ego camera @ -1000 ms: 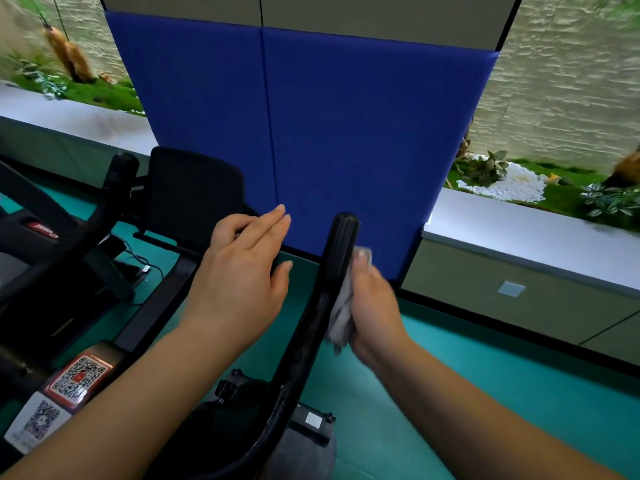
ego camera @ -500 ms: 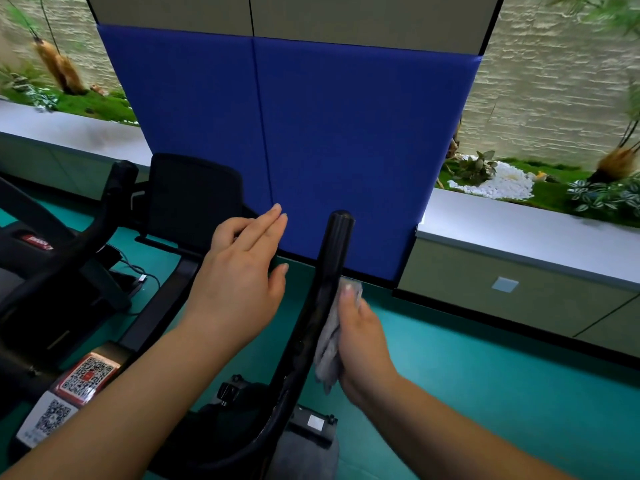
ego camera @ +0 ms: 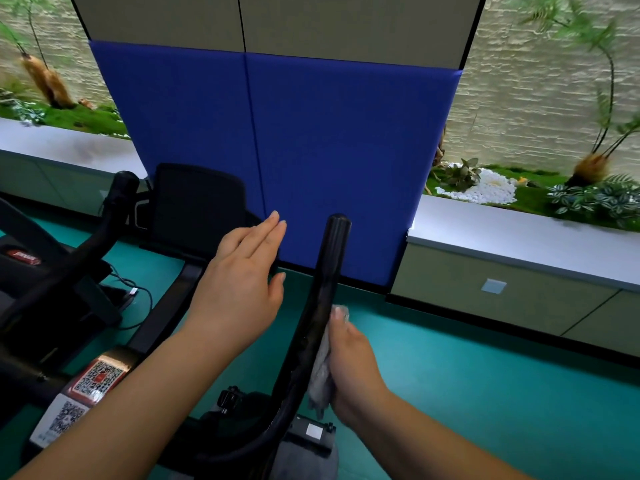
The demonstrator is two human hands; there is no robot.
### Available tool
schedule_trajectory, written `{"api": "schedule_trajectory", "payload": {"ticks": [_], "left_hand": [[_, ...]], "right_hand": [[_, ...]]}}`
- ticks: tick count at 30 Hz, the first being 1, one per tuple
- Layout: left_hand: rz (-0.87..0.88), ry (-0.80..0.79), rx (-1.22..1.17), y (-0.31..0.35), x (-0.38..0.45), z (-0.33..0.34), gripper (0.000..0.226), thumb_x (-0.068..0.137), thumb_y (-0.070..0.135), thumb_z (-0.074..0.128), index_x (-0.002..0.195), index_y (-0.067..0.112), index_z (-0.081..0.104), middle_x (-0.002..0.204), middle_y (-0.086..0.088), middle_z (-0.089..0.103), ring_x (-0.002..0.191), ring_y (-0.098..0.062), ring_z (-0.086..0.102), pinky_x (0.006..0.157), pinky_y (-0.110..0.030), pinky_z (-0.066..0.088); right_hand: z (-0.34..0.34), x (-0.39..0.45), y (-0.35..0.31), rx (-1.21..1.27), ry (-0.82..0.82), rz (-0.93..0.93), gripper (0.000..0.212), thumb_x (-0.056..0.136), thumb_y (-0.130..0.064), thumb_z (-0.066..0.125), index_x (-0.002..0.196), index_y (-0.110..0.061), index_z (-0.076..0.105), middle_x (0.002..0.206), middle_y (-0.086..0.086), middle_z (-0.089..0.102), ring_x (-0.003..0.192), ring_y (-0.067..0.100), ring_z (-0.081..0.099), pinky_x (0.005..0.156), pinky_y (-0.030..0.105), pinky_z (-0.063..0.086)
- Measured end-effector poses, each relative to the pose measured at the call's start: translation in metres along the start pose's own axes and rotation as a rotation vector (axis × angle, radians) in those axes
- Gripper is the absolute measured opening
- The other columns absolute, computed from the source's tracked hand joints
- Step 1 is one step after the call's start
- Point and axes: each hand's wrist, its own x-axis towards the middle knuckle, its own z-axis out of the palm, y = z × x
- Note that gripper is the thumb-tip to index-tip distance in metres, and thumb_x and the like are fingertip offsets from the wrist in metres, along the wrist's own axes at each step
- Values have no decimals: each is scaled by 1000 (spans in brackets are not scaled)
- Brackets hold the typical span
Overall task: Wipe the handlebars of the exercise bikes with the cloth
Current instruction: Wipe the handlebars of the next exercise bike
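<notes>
We see our right hand (ego camera: 353,368) clamped on a crumpled grey cloth (ego camera: 322,375), pressing it against the right side of a black, curved tubular handlebar (ego camera: 322,306) of the exercise bike. The cloth sits about midway up the bar, below its rounded top end, with a small corner showing above our fingers and a loose tail hanging under our palm. Our left hand (ego camera: 242,289) floats just to the left of the same bar, fingers straight and together, thumb apart, holding nothing and not touching the bar.

Further left stands a second black handlebar (ego camera: 114,216), and between the two bars a dark rectangular console screen (ego camera: 197,202). Two square-code stickers (ego camera: 83,393), one red-edged and one white, lie on the bike frame by our left forearm. Behind the bike rises a blue padded wall panel (ego camera: 346,161). A pale grey ledge (ego camera: 519,237) runs on the right, with green plants and white pebbles (ego camera: 485,190) beyond it. The floor (ego camera: 485,393) is teal.
</notes>
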Motion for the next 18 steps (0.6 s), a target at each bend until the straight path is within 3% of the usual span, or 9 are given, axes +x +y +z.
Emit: {"api": "schedule_trajectory", "payload": {"ticks": [2,3,5,7,10,12,14,16,18], "left_hand": [[7,-11,-21,-3,-3,-2,69,88,24,60,149,18,28,154,10,26,131,-16,29,106,-30,31],[15,-11,-23,-4,-5,-4,68,88,23,61,149,18,29,154,9,27,132,-17,30,106,-29,31],[27,-7,-24,-5,-9,-8,66,88,22,61,147,17,33,152,7,32,133,-17,31,106,-29,29],[21,-14,-38,-7,-16,-10,65,89,22,60,147,18,32,151,8,34,135,-16,29,108,-26,23],[11,-22,-57,-12,-30,-10,63,89,22,60,147,19,34,150,10,36,136,-14,28,107,-25,22],[20,-34,-61,-16,-37,-10,59,89,23,61,144,19,40,148,9,39,136,-14,29,108,-28,26],[24,-55,-60,-21,-41,-11,55,88,22,63,140,18,46,146,9,43,135,-16,32,108,-36,36],[30,-69,-58,-25,-45,-13,51,86,21,65,135,17,53,143,7,47,134,-19,36,104,-44,41],[40,-66,-60,-28,-50,-14,47,85,21,66,131,17,57,141,6,49,132,-21,38,102,-45,43]], "right_hand": [[-1,10,-12,39,51,-16,38,102,-34,37,90,-7,61,76,4,66,67,9,65,64,18,52],[0,16,-22,56,67,-19,41,102,-36,37,97,-5,62,83,8,68,72,12,66,65,19,53],[1,26,-31,78,87,-42,43,102,-40,38,106,-5,62,98,17,70,90,25,68,83,35,56],[2,21,-24,18,119,-79,35,101,-38,41,95,-11,64,94,13,71,93,27,68,87,41,55],[-3,-6,-2,-147,189,-156,22,99,-28,49,85,-18,62,82,2,68,82,16,65,74,29,50],[-8,-18,0,-235,205,-293,12,96,-20,56,91,-24,66,89,0,67,86,9,63,78,23,46],[-8,-14,-16,-427,182,-540,22,92,-15,60,107,-31,66,96,0,59,89,-3,55,82,9,38],[-1,0,-33,-600,120,-723,32,91,-15,63,121,-27,64,94,-3,47,87,-2,48,81,3,34],[7,12,-41,-720,121,-729,33,90,-21,65,122,-27,65,91,-9,38,90,8,46,81,8,36]]}}
